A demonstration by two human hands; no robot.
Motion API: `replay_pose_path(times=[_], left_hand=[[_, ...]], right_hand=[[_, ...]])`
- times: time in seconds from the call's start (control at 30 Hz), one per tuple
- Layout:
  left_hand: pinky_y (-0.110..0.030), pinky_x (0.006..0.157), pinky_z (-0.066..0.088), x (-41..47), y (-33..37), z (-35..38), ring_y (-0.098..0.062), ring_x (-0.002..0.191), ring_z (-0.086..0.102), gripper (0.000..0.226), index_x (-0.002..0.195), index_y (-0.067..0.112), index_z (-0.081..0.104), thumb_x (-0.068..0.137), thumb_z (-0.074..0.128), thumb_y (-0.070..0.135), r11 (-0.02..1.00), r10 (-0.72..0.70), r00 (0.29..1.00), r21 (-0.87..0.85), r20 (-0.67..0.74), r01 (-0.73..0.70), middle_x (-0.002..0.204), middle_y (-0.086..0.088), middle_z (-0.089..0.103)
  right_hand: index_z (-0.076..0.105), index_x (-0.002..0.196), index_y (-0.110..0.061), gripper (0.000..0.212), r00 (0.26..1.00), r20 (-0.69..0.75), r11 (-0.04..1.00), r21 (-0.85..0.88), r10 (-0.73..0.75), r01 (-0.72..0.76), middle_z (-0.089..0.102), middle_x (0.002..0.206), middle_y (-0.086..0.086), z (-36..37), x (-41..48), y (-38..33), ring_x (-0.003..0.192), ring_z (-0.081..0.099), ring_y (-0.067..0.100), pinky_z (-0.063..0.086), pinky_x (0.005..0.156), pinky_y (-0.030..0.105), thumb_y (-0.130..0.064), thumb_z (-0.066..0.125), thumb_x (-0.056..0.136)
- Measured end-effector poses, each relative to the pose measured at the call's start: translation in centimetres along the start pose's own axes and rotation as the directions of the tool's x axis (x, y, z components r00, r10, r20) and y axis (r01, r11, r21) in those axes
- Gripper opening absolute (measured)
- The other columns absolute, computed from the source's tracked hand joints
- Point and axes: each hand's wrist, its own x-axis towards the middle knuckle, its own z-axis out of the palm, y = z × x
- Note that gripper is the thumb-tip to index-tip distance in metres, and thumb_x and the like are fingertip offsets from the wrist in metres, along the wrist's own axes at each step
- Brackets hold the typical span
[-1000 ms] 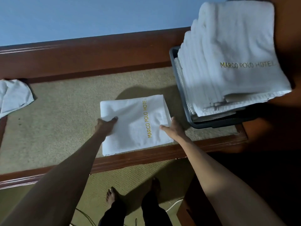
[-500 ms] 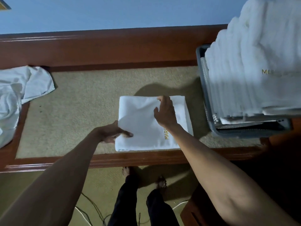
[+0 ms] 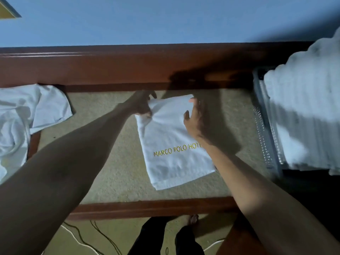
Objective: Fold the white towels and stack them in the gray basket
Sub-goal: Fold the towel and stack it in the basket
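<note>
the folded towel (image 3: 174,142) is white terry cloth, matt and softly napped, with yellow stitched lettering lying flat in the pile. the stacked towels (image 3: 303,107) are the same matt cloth, their folded edges showing as soft ridges. the basket (image 3: 265,137) is gray plastic with a perforated wall and a faint sheen. the worktop (image 3: 119,177) has a beige, rough, carpet-like covering, matt throughout. its frame (image 3: 110,67) is reddish-brown wood, smooth and varnished, catching pale highlights. the loose cloth (image 3: 22,115) at the left looks thinner, smoother and creased. the wall (image 3: 165,19) is plain blue and matt.
</note>
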Motion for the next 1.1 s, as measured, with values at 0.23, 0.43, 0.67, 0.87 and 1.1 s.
replay_pose_path(times=[0.23,0.43,0.67,0.87,1.1], left_hand=[[-0.052,0.106,0.045,0.7,-2.3,7.0,-0.04,0.126,0.055,0.04,0.13,0.007,0.063,0.091,0.057,0.014,0.962,0.273,0.858,0.152,-0.435,-0.228,0.134,-0.019,0.062],[-0.044,0.128,-0.005,1.8,-1.7,11.0,-0.022,0.159,-0.004,0.069,0.165,0.017,0.008,0.109,0.019,0.054,0.982,0.128,0.945,0.171,-0.301,-0.079,0.173,-0.006,0.005],[-0.045,0.129,0.0,2.7,-2.4,11.8,-0.021,0.159,0.001,0.069,0.165,0.02,0.011,0.108,0.02,0.057,0.976,0.149,0.921,0.203,-0.359,-0.079,0.172,-0.004,0.012],[-0.048,0.128,-0.001,0.9,-1.1,12.8,-0.027,0.159,-0.005,0.068,0.165,0.014,0.003,0.109,0.026,0.045,0.984,0.111,0.916,0.173,-0.386,-0.046,0.173,-0.01,-0.002],[-0.045,0.129,-0.003,-8.0,0.6,18.8,-0.021,0.158,-0.011,0.065,0.165,0.016,0.001,0.11,0.021,0.044,0.982,0.135,0.917,0.177,-0.376,-0.072,0.173,-0.005,-0.008]], right_hand=[[0.055,0.144,-0.008,0.048,0.965,0.08,0.933,-0.244,-0.251,0.263,0.047,0.153,0.02,5.5,3.3,1.2,0.141,0.047,0.034,0.035,0.117,0.048,-0.033,0.043,0.105],[0.04,0.154,-0.009,0.054,0.951,0.073,0.868,-0.391,-0.302,0.306,0.041,0.158,0.016,7.9,2.7,3.2,0.148,0.037,0.029,0.031,0.121,0.048,-0.04,0.039,0.11],[0.033,0.158,-0.013,0.056,0.953,0.121,0.893,-0.333,-0.277,0.302,0.033,0.163,0.011,7.9,2.8,3.5,0.153,0.026,0.024,0.021,0.124,0.045,-0.042,0.033,0.11],[0.025,0.161,-0.014,0.064,0.948,0.249,0.923,-0.276,-0.2,0.268,0.02,0.168,0.014,6.7,1.6,2.8,0.156,0.016,0.028,0.013,0.126,0.047,-0.046,0.027,0.105],[0.029,0.159,-0.008,0.06,0.931,0.263,0.9,-0.289,-0.254,0.327,0.024,0.166,0.016,3.6,-6.7,4.2,0.155,0.02,0.032,0.019,0.125,0.049,-0.037,0.035,0.106]])
